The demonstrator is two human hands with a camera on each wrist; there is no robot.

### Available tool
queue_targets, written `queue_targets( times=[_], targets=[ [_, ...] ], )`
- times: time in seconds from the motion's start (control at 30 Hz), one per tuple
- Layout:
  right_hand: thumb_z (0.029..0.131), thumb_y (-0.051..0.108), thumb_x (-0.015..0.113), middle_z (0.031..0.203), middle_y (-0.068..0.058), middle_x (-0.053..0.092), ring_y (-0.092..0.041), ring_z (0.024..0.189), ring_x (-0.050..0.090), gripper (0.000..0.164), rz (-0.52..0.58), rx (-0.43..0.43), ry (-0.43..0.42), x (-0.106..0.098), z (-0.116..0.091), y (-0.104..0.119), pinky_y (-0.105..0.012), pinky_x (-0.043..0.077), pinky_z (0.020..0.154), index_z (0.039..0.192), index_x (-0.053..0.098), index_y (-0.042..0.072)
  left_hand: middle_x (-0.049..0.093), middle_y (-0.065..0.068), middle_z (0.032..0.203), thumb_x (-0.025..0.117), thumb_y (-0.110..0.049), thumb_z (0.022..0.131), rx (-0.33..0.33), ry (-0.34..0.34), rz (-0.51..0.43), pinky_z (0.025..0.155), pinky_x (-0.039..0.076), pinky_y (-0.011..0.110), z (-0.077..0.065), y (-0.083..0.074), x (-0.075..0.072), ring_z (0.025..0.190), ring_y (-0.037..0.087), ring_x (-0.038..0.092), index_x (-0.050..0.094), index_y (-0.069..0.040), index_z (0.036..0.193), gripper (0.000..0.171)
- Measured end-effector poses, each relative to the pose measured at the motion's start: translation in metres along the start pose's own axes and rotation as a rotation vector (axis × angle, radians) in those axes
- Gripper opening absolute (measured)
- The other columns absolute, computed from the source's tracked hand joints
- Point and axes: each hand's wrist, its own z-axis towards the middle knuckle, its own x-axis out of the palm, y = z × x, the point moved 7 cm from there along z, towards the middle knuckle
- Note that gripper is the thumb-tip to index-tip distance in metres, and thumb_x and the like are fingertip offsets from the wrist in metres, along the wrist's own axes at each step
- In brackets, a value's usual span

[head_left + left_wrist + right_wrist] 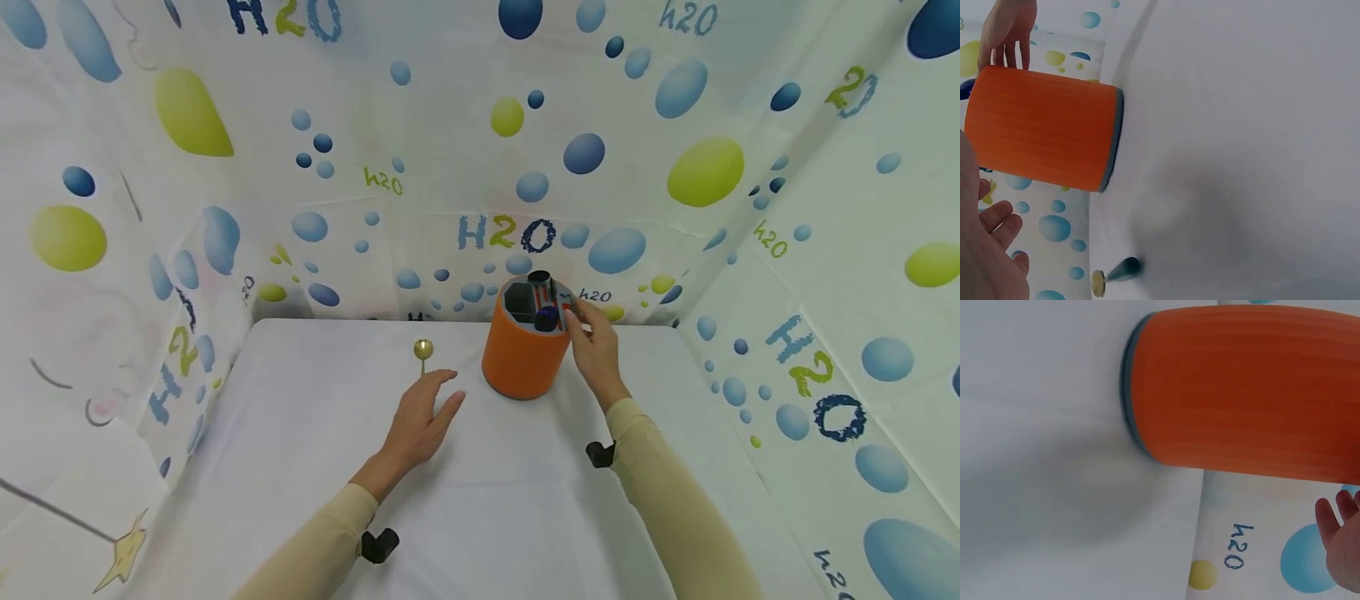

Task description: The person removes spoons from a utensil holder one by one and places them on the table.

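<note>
An orange cylindrical container (525, 362) with a grey top stands upright near the back of the white table. In its top sit a dark blue-ended thing (547, 318), a black round-ended thing (538, 277) and grey pieces with red stripes. My right hand (597, 348) is at its right upper side, fingertips right at the rim; in the right wrist view several straight fingers (1329, 519) lie beside the orange wall. My left hand (420, 421) hovers left of the container, fingers extended, holding nothing. Just beyond it lies a spoon-like thing with a round gold head (423, 348) and dark teal handle (1125, 269).
A white cloth covers the table (315, 467). Behind and on both sides hangs a white curtain (442, 108) printed with blue and green drops and lettering. Each sleeve has a small black device at the wrist, one of them by the left cuff (380, 546).
</note>
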Motion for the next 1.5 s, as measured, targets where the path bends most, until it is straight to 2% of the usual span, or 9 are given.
queue_targets(
  times=[0.17,0.37,0.67,0.93,1.07,1.3,1.5],
  targets=[
    [0.108,0.038,0.056,0.157,-0.006,0.053,-0.029,0.132,0.059,0.049,-0.014,-0.007,0.015,0.002,0.002,-0.001,-0.049,0.053,0.106,0.151,0.056,0.015,0.064,0.010,0.141,0.054,-0.039,0.108,0.045,-0.011,-0.006,0.115,0.045,0.051,0.013,-0.012,0.003,0.137,0.029,0.057,0.058,-0.006,0.141,0.047],
    [0.107,0.040,0.058,0.160,-0.009,0.049,-0.030,0.134,0.057,0.051,-0.009,0.023,0.046,0.002,0.003,-0.003,-0.052,0.051,0.108,0.152,0.055,0.016,0.061,0.009,0.145,0.052,-0.041,0.109,0.008,0.035,-0.045,0.118,0.042,0.051,0.020,-0.020,0.009,0.141,0.027,0.054,0.056,-0.007,0.144,0.049],
    [0.107,0.043,0.057,0.156,-0.005,0.054,-0.028,0.134,0.057,0.052,0.010,0.045,0.063,0.007,0.005,-0.007,-0.048,0.051,0.109,0.154,0.053,0.020,0.058,0.007,0.151,0.047,-0.050,0.109,-0.021,0.066,-0.078,0.120,0.040,0.050,0.026,-0.029,0.016,0.145,0.025,0.050,0.053,-0.012,0.149,0.055],
    [0.108,0.043,0.055,0.156,-0.004,0.054,-0.027,0.138,0.054,0.053,0.049,0.061,0.070,0.007,0.002,-0.007,-0.049,0.048,0.113,0.156,0.050,0.022,0.037,0.004,0.168,0.046,-0.052,0.109,-0.010,0.099,-0.050,0.128,0.023,0.052,0.038,-0.039,0.019,0.156,0.026,0.035,0.040,-0.016,0.160,0.063],
    [0.107,0.044,0.056,0.152,-0.004,0.058,-0.025,0.137,0.056,0.052,0.046,0.060,0.064,0.007,0.003,-0.009,-0.048,0.049,0.112,0.155,0.051,0.023,0.031,0.005,0.171,0.047,-0.051,0.109,0.007,0.099,-0.059,0.127,0.024,0.055,0.044,-0.043,0.020,0.158,0.028,0.031,0.040,-0.020,0.161,0.062],
    [0.106,0.047,0.057,0.148,-0.006,0.061,-0.023,0.135,0.056,0.053,0.064,0.061,0.058,0.008,0.005,-0.011,-0.046,0.048,0.113,0.154,0.052,0.025,0.034,0.006,0.169,0.049,-0.047,0.109,0.030,0.079,-0.057,0.127,0.027,0.054,0.052,-0.046,0.018,0.157,0.028,0.033,0.043,-0.016,0.159,0.059],
    [0.105,0.049,0.057,0.150,-0.007,0.058,-0.024,0.136,0.053,0.054,0.122,0.096,0.057,0.009,0.003,-0.017,-0.048,0.045,0.115,0.154,0.050,0.029,0.036,0.007,0.169,0.048,-0.047,0.109,0.050,0.083,-0.036,0.127,0.027,0.054,0.061,-0.051,0.017,0.157,0.027,0.033,0.044,-0.014,0.158,0.060]
  ],
)
